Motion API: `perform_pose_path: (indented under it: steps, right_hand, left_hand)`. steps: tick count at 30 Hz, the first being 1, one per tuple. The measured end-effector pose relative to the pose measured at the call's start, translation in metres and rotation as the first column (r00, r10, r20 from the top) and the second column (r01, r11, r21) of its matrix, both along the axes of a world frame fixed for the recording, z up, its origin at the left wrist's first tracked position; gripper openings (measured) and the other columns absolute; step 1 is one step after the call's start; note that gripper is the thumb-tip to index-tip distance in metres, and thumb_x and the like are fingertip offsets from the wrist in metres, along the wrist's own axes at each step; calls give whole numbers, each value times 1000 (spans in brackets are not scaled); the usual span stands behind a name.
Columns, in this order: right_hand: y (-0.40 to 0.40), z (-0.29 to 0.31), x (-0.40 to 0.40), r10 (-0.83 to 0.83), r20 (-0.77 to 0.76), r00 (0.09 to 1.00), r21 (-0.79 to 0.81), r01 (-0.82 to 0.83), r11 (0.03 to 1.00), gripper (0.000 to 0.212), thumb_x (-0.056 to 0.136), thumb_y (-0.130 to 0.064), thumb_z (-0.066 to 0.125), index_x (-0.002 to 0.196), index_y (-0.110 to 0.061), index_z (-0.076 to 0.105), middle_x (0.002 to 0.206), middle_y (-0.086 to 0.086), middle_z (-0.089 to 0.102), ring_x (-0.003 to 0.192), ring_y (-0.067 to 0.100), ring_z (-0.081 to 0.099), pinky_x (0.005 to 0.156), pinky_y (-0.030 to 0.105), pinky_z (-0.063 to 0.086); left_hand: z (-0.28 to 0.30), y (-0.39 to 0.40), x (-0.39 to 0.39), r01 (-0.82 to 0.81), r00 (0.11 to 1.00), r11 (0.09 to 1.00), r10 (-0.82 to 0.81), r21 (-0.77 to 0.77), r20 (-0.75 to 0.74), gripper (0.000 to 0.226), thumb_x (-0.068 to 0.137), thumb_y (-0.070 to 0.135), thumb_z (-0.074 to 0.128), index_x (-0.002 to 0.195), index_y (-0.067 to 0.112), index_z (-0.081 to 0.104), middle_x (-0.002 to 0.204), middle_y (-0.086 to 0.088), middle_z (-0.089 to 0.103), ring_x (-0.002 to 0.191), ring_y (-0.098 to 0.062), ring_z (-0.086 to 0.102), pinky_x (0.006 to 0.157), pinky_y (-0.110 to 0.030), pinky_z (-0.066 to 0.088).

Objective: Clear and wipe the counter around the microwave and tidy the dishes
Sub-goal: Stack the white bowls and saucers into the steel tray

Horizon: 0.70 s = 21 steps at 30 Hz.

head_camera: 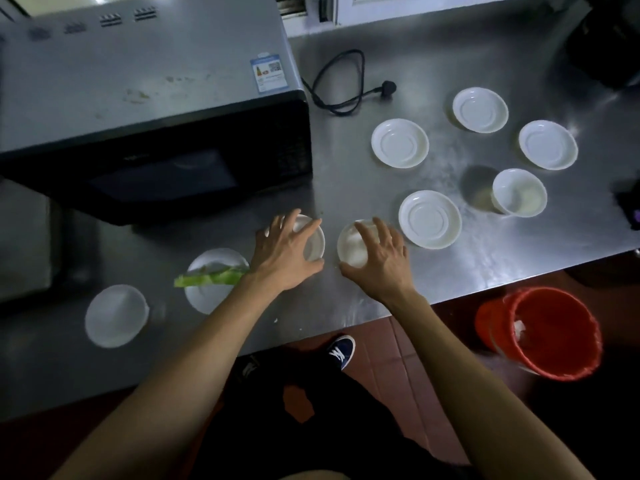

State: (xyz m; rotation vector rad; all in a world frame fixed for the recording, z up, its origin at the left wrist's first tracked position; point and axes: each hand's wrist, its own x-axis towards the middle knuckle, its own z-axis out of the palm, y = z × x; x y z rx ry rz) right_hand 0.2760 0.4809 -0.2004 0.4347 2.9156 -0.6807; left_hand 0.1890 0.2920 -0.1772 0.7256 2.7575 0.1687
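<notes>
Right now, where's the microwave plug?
Head view: plug lies loose on the steel counter, right of the microwave, behind the saucers.
</notes>
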Motion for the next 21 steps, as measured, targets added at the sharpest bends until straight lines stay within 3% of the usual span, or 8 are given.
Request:
perform_pose_path:
  steps: [9, 21]
  right_hand:
    - [-92, 28, -14, 163, -38, 986, 41, -162, 986, 85, 74, -63, 70, 144, -32, 34, 157, 4, 24, 138, 33, 26, 105, 53, 38]
    - [-284, 65, -1, 337, -87, 938, 100, -328, 939, 82, 75, -61, 71, 145, -33, 37, 157, 2, 23, 137, 32, 27, 106, 48, 35]
  left_hand:
    - [28, -109, 23, -135, 990, 989, 138, 63, -41, 87, 78, 66, 65, 151, 39, 27, 158, -2, 19, 140, -30, 25, 107, -57, 37]
    - [50, -313, 73, -305, 947, 949, 311, 82, -84, 84, 80, 61, 63, 151, 39, 25, 160, -2, 16, 144, -30, 16, 107, -57, 34]
